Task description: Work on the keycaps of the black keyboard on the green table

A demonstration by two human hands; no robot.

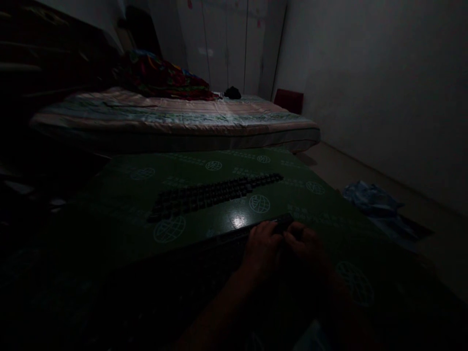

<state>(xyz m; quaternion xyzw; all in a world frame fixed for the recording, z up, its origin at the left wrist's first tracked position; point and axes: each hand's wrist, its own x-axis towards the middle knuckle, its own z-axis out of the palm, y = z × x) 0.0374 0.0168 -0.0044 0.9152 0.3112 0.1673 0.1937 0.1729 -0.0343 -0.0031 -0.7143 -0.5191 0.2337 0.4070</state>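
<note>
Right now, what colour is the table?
The table is green with pale globes; head view.

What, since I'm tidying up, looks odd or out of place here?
Small dark pieces, apparently keycaps, lie in rows on the green table, apart from what looks like a keyboard; keys normally sit on one. Crumpled bluish cloth, seemingly on the floor, also looks misplaced.

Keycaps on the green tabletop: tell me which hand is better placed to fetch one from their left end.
Left, I'd judge: the left hand lies over the keyboard, nearer those keycaps, while the right hand is farther off, at the keyboard's right end. Darkness hides both grips.
</note>
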